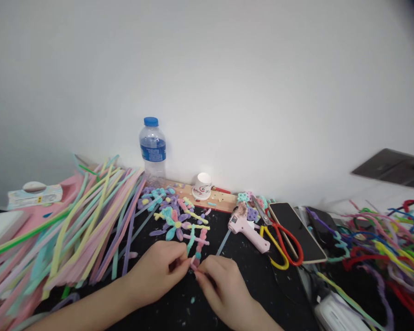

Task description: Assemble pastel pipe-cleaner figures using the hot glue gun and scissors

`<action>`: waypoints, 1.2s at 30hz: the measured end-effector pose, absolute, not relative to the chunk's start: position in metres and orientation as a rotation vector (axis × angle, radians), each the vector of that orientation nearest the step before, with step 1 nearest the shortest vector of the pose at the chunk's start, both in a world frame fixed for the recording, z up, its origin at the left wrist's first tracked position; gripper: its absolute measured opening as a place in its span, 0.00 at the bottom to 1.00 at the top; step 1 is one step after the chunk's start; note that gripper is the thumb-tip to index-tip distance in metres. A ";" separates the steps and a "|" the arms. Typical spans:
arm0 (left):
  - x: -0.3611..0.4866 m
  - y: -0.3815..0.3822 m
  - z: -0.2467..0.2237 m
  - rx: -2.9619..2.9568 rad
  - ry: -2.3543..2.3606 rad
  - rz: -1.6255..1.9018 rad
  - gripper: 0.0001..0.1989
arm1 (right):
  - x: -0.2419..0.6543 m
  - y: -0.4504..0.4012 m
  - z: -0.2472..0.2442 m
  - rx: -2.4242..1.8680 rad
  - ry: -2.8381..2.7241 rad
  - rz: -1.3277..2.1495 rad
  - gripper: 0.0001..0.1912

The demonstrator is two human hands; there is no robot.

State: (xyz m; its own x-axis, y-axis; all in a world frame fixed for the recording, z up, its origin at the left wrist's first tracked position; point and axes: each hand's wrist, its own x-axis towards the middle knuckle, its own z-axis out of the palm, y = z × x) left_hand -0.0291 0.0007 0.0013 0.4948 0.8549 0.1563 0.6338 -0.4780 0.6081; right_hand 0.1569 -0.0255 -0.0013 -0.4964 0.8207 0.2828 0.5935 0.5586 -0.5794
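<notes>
Between my hands is a pink pipe cleaner [193,263], its lower end pinched from both sides. My left hand [160,269] has thumb and forefinger closed on it from the left. From the right, my right hand [224,280] grips the same end with curled fingers. Just beyond the fingertips lie short pieces of pipe cleaner in pink, teal and lilac. A pastel pipe-cleaner flower [174,224] with several loops rests farther back, beside a heap of purple and blue ones. The fingers partly hide the piece they hold.
Long pastel pipe cleaners [86,225] cover the left side. Behind stand a water bottle [152,151] and a paper cup [202,186]. To the right lie a pink glue gun [247,230], scissors [279,243], a phone [296,232] and tangled bright pipe cleaners [393,248].
</notes>
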 end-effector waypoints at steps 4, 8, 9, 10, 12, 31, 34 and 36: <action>-0.028 0.000 0.001 2.320 1.176 0.572 0.13 | 0.156 -0.026 0.000 -1.111 -2.282 0.590 0.11; -0.029 0.001 0.003 2.302 1.189 0.634 0.13 | 0.156 -0.024 0.001 -1.141 -2.184 0.633 0.11; -0.029 0.001 0.004 2.299 1.187 0.645 0.13 | 0.155 -0.024 0.001 -1.148 -2.171 0.633 0.11; -0.030 0.002 0.005 2.298 1.184 0.650 0.13 | 0.155 -0.024 0.000 -1.152 -2.165 0.632 0.11; -0.030 0.002 0.006 2.299 1.176 0.643 0.13 | 0.155 -0.025 0.000 -1.154 -2.162 0.620 0.11; -0.025 -0.003 -0.003 2.365 1.116 0.651 0.10 | 0.154 -0.029 0.000 -1.054 -2.276 0.451 0.12; -0.026 -0.002 0.002 2.302 1.151 0.695 0.11 | 0.155 -0.028 0.000 -1.123 -2.112 0.564 0.13; -0.028 -0.001 0.008 2.230 1.162 0.736 0.12 | 0.156 -0.027 0.001 -1.197 -1.969 0.622 0.14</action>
State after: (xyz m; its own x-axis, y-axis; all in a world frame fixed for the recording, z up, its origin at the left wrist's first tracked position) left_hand -0.0280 -0.0009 0.0082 0.4855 0.8446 0.2257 0.5648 -0.5001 0.6564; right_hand 0.1564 -0.0268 0.0008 -0.2933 0.8938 0.3394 0.5366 0.4477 -0.7153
